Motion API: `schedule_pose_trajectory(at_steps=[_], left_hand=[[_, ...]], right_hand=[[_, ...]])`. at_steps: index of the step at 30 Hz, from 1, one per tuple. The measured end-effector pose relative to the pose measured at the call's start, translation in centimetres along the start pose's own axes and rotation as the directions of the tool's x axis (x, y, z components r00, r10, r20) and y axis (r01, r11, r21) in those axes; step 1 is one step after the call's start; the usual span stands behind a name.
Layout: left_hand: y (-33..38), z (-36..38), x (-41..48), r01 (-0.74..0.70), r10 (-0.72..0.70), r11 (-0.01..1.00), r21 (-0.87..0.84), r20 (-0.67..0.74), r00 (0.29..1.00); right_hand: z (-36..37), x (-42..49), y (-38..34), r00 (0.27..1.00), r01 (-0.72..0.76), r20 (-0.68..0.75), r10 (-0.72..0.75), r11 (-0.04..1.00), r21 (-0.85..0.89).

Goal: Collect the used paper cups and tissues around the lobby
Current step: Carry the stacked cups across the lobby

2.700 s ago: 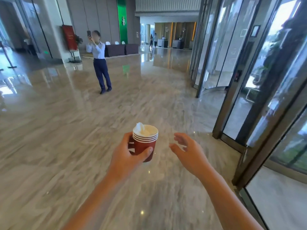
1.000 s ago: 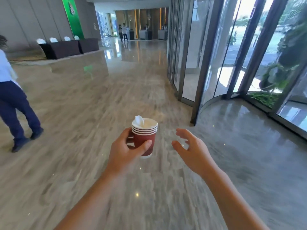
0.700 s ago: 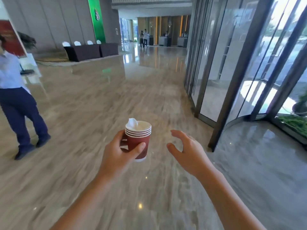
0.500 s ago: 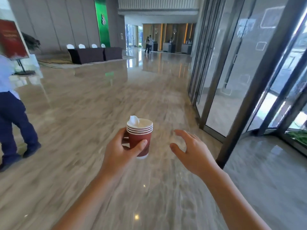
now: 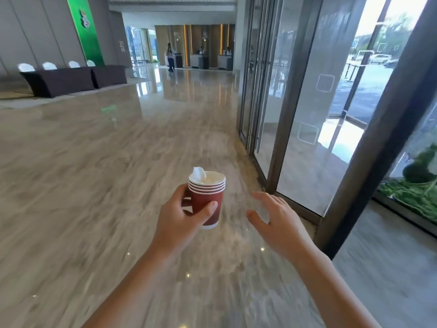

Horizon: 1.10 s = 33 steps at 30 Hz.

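A stack of several red paper cups (image 5: pixel 208 200) with white rims is held upright at chest height over the floor. A crumpled white tissue (image 5: pixel 198 174) pokes out of the top cup. My left hand (image 5: pixel 182 218) is wrapped around the stack, thumb across its front. My right hand (image 5: pixel 276 223) hovers just to the right of the cups, fingers spread and curled, holding nothing and not touching them.
Polished marble floor (image 5: pixel 94 185) stretches ahead. Glass doors with dark metal frames (image 5: pixel 369 147) line the right side. Dark-draped tables (image 5: pixel 71 79) with white chairs stand far left by a green banner (image 5: pixel 86 27). A person (image 5: pixel 170 58) stands far down the hall near reception desks.
The view has advanced and turned along the glass wall; the person in dark trousers at left has dropped out of sight. Both hands and the cup stack keep the same pose.
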State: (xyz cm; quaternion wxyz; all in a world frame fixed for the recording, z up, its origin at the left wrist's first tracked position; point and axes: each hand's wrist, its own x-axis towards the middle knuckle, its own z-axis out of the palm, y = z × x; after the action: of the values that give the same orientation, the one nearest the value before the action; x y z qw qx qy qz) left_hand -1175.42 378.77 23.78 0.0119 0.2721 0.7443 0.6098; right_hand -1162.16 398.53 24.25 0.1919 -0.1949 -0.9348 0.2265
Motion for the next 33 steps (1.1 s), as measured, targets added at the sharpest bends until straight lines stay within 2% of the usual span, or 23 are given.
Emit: schedule_pose_trajectory(at_steps=[6,17,24,33], left_hand=[[-8.4,4.5,19.7,0.026,-0.025,0.999,0.032,-0.044,0.999],[-15.7,7.4,53.9,0.028,-0.028,1.0,0.0,-0.166,0.986],[-26.0,10.3,77.2,0.028,-0.033,0.999,-0.04,-0.116,0.993],[-32.8,15.7,108.5,0.0,-0.003,0.998,-0.064,-0.033,0.999]], right_hand=[[6.8,21.5,6.5,0.999,-0.016,0.036,0.014,0.998,0.061],[12.5,58.0,8.9,0.994,0.071,0.075,-0.077,0.994,0.083],[20.6,81.1,12.9,0.997,0.004,0.078,-0.011,0.996,0.089],[24.9,110.2,18.2,0.994,-0.106,-0.003,0.107,0.987,0.122]])
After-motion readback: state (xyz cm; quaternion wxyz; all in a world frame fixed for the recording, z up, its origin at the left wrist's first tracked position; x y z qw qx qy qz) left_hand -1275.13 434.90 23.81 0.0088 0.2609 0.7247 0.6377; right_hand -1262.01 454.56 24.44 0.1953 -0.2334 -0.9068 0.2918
